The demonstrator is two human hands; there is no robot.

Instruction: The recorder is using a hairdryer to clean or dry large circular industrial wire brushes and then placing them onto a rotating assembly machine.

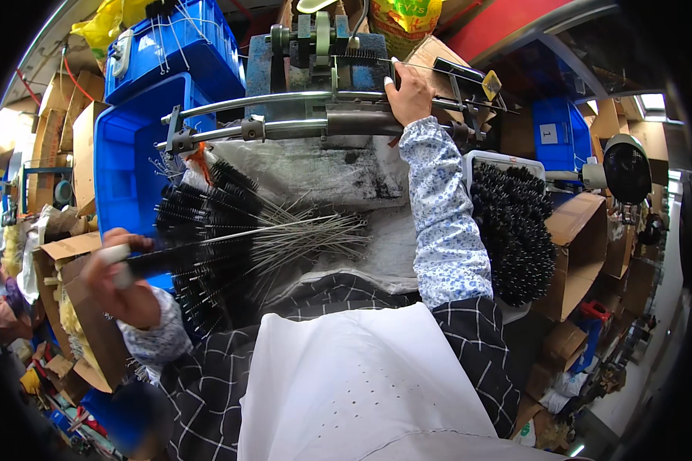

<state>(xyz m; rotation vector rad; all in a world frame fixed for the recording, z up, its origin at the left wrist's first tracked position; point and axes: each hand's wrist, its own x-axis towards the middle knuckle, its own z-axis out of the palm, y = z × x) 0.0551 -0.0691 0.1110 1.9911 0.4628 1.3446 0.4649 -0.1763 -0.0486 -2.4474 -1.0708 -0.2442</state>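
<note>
At the left, my left hand [123, 284], blurred and with white wraps on its fingers, closes around the bristle end of a black tube brush [196, 252]. That brush lies over a fanned pile of similar black brushes [207, 203], whose bare wire stems [307, 234] point right across my lap. Farther off, my right hand [410, 94] is at the bench machine [319, 73], fingertips closed on the thin wire of another brush [357, 54]. Its bristles sit beside the machine's wheel [323, 34]. Exactly how the fingers grip the wire is partly hidden.
Steel rails [284, 98] cross in front of the machine. A white tub [504, 163] packed with black brushes stands right of my right sleeve. Blue bins [119, 157] stand at the left, with cardboard boxes [580, 246] on the right. A round black lamp-like head [627, 169] projects at far right.
</note>
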